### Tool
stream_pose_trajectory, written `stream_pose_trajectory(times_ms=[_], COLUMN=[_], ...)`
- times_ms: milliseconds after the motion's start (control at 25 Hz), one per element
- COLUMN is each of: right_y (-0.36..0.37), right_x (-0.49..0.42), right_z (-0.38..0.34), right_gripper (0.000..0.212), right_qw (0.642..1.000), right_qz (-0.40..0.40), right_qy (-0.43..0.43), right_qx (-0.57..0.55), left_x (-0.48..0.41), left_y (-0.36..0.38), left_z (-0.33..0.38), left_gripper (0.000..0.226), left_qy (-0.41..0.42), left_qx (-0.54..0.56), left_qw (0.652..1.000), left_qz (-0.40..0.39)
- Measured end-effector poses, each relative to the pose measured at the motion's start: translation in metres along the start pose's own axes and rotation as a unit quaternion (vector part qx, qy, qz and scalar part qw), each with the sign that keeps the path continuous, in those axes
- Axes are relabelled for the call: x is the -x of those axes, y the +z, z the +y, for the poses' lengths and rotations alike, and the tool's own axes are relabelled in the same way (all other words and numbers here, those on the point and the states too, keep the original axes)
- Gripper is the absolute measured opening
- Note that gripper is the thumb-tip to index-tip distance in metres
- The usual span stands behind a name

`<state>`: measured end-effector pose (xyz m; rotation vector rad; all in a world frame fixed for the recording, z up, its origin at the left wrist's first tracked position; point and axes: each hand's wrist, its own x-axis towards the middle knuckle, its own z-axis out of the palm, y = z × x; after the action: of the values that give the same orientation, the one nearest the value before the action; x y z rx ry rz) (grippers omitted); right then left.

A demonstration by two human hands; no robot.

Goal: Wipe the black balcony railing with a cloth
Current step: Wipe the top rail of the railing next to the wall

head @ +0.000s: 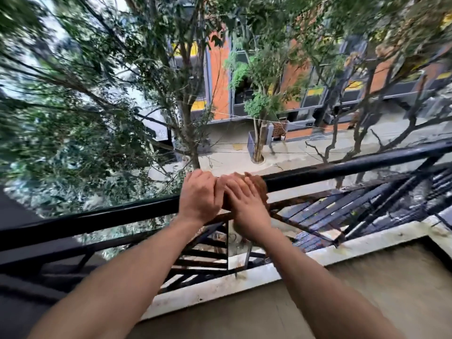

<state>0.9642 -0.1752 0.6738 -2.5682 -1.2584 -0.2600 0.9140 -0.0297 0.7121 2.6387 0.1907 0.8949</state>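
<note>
Both forearms reach forward, and the hands sit side by side, touching, on the top bar of the black railing [342, 168]. The left hand [199, 195] curls over the bar with knuckles up, gripping it. The right hand [245, 204] lies flat with its fingers nearly straight, pressing a brown cloth [261, 188] onto the bar. The cloth (rust-coloured, bunched) shows only just beyond and right of those fingers. The rest is hidden under the palm. The left fingertips are out of sight behind the bar.

Arms outstretched; left hand [199, 195] curled over railing [342, 169], right hand [247, 204] flat alongside.
</note>
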Motion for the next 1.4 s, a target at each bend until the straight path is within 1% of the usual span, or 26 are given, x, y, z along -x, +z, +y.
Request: stream_pose_trajectory(times_ms=[40,80,120,200,240,360,400,440,480,520,560,600,640,720,800,840,920,960,1000,1040,1080,1120,1160,1200,1360,1400], right_y=[-0.005,-0.005,-0.007,-0.001,0.011,0.037,0.029,0.014,-0.001,-0.007,-0.01,-0.005,0.005,0.006,0.001,-0.007,-0.01,0.001,0.01,0.023,0.026,0.024,0.029,0.03,0.018,0.015], right_x=[0.006,0.006,0.006,0.001,0.001,0.025,0.026,0.019,0.007,-0.004,-0.014,-0.022,-0.019,-0.01,-0.024,-0.033,-0.047,-0.051,-0.05,-0.05,-0.054,-0.057,-0.059,-0.061,-0.048,-0.043], right_z=[0.021,0.043,0.056,0.034,0.011,-0.001,0.016,0.033,0.043,0.043,0.027,0.004,-0.015,-0.02,0.002,-0.005,-0.048,-0.079,-0.105,-0.115,-0.106,-0.088,-0.074,-0.071,-0.094,-0.085], right_gripper=[0.103,0.105,0.106,0.11,0.11,0.109,0.112,0.114,0.113,0.112,0.11,0.109,0.104,0.075,0.054,0.051,0.07,0.077,0.075,0.067,0.051,0.038,0.037,0.041,0.026,0.024], right_qw=[1.0,0.999,0.989,0.929,0.914,0.972,0.971,0.942,0.872,0.787,0.708,0.64,0.614,0.563,0.483,0.474,0.528,0.558,0.551,0.53,0.482,0.425,0.379,0.357,0.375,0.338], right_qz=[-0.01,0.009,0.052,0.11,0.128,0.103,0.104,0.125,0.167,0.195,0.205,0.211,0.2,0.183,0.2,0.221,0.234,0.217,0.173,0.152,0.154,0.195,0.246,0.274,0.156,0.15], right_qy=[-0.008,0.042,0.14,0.351,0.375,0.202,0.207,0.294,0.426,0.517,0.545,0.525,0.484,0.457,0.522,0.543,0.552,0.534,0.521,0.507,0.509,0.511,0.535,0.547,0.525,0.505], right_qx=[0.012,0.027,0.025,-0.044,-0.084,-0.054,-0.052,-0.098,-0.173,-0.276,-0.4,-0.52,-0.59,-0.664,-0.674,-0.656,-0.601,-0.598,-0.628,-0.663,-0.696,-0.721,-0.714,-0.706,-0.748,-0.78], left_x=[0.006,0.009,0.01,0.014,0.016,0.018,0.02,0.021,0.023,0.025,0.028,0.029,0.029,0.032,0.033,0.034,0.045,0.049,0.053,0.055,0.058,0.061,0.067,0.071,0.08,0.079], left_y=[-0.003,-0.005,-0.005,-0.005,-0.005,-0.003,-0.003,-0.003,-0.001,0.001,0.002,0.003,0.003,-0.001,-0.004,-0.009,-0.016,-0.021,-0.03,-0.038,-0.045,-0.052,-0.058,-0.064,-0.071,-0.072], left_z=[-0.006,-0.009,-0.011,-0.008,-0.006,-0.009,-0.009,-0.009,-0.006,-0.002,0.001,0.002,0.002,0.001,0.0,-0.003,-0.013,-0.021,-0.035,-0.051,-0.067,-0.077,-0.084,-0.087,-0.097,-0.098], left_gripper=[0.051,0.048,0.044,0.04,0.039,0.041,0.041,0.041,0.042,0.042,0.042,0.041,0.04,0.037,0.033,0.033,0.036,0.039,0.041,0.044,0.046,0.045,0.043,0.04,0.034,0.034], left_qy=[0.023,0.033,0.026,0.005,0.004,-0.003,-0.005,-0.004,-0.002,-0.004,-0.006,-0.005,-0.006,-0.004,0.007,0.01,-0.005,-0.015,-0.028,-0.039,-0.042,-0.042,-0.037,-0.027,0.029,0.037], left_qx=[-0.009,-0.016,-0.017,-0.012,-0.012,0.004,0.003,0.0,-0.003,-0.009,-0.014,-0.019,-0.015,-0.007,-0.009,-0.006,-0.002,-0.005,-0.006,-0.01,-0.022,-0.031,-0.037,-0.039,-0.027,-0.022], left_qw=[0.999,0.999,0.998,0.998,0.998,0.998,0.998,0.998,0.998,0.998,0.998,0.998,0.998,0.998,0.998,0.998,0.998,0.998,0.997,0.996,0.995,0.995,0.995,0.996,0.996,0.996], left_qz=[-0.02,-0.035,-0.046,-0.062,-0.06,-0.066,-0.06,-0.056,-0.058,-0.061,-0.061,-0.06,-0.058,-0.055,-0.059,-0.061,-0.06,-0.06,-0.067,-0.078,-0.084,-0.09,-0.087,-0.078,-0.077,-0.081])
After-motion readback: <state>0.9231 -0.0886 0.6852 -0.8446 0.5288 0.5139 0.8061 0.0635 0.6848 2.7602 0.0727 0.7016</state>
